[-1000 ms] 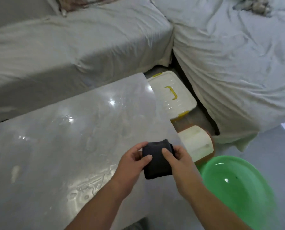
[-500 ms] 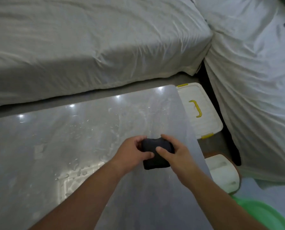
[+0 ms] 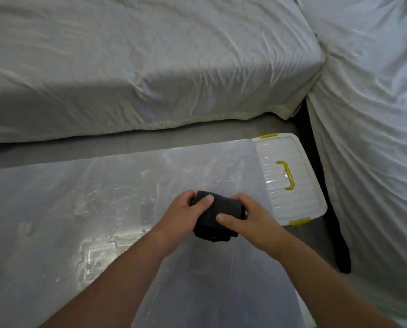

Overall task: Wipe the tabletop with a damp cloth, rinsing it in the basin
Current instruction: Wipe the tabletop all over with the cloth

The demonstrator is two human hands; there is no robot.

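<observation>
A folded black cloth is held over the right part of the glossy grey tabletop. My left hand grips its left side with the thumb on top. My right hand grips its right side, thumb pressed on the cloth. Whether the cloth touches the table I cannot tell. Wet streaks and droplets lie on the tabletop to the left of my hands. The basin is out of view.
A white plastic box with a yellow handle sits on the floor just past the table's right edge. Sofas draped in white sheets stand behind the table and to the right. A grey floor strip runs between table and sofa.
The view has swung left and up: the green basin and the round white object have left the frame. Both hands have kept hold of the black cloth and moved further over the table.
</observation>
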